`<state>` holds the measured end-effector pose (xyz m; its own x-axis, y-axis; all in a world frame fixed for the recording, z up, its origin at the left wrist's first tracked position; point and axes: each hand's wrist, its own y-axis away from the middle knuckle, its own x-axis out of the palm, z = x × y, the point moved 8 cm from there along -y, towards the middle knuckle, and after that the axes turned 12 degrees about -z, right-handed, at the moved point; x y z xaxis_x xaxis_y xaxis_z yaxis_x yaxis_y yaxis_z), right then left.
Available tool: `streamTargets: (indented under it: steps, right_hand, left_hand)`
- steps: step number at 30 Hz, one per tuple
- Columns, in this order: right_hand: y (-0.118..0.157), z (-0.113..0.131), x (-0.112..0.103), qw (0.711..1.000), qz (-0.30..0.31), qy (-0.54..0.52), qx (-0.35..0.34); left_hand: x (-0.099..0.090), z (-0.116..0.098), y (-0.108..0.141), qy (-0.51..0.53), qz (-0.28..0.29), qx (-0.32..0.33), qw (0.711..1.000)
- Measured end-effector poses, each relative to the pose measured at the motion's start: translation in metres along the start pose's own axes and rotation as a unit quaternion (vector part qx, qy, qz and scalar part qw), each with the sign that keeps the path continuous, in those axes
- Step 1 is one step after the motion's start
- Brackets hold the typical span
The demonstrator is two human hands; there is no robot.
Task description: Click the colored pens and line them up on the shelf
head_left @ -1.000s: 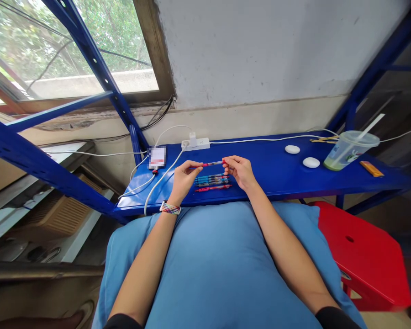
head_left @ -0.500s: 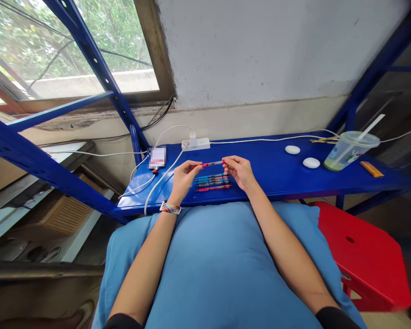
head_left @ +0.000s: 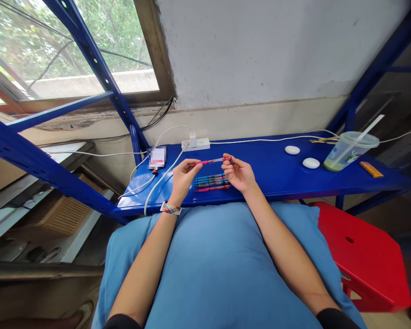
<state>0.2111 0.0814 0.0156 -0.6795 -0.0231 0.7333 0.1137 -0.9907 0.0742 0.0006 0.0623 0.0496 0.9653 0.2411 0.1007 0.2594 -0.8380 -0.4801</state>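
Between my two hands a pink pen [head_left: 212,161] with a clear section is held level above the blue table [head_left: 260,164]. My left hand [head_left: 185,177] is closed on its left end, thumb and forefinger pinching it. At the pen's right end, my right hand [head_left: 239,173] pinches the pink tip, its other fingers curled. Just below the pen, several pens [head_left: 210,180] in blue and dark colours lie side by side on the table, a pink pen [head_left: 212,188] nearest me. A colourful band circles my left wrist.
A white power strip [head_left: 197,144] and its cables run along the wall. Two white oval objects [head_left: 311,163], a plastic cup [head_left: 349,151] with a straw and an orange packet [head_left: 371,169] stand to the right. A blue pillow [head_left: 212,269] fills my lap; a red stool [head_left: 363,251] is beside it.
My right hand has turned a little, its palm showing more, and sits slightly lower. The pen stays between both hands, raised slightly. The pens on the table have not moved.
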Motion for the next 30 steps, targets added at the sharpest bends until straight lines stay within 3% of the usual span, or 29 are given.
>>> streamTargets:
  steps: [4, 13, 30]
  right_hand:
    - [-0.003, 0.0, -0.001, 1.0, -0.001, 0.018, -0.014]
    - [0.008, 0.0, 0.01, 0.999, 0.023, 0.034, 0.002]
    - [0.004, 0.004, 0.004, 0.999, 0.021, 0.031, -0.037]
  left_hand:
    - [0.005, -0.001, 0.002, 0.015, 0.02, -0.015, 1.0]
    - [0.003, 0.005, 0.0, 0.035, 0.007, -0.022, 0.999]
    - [0.008, -0.003, 0.004, 0.041, 0.02, -0.019, 0.999]
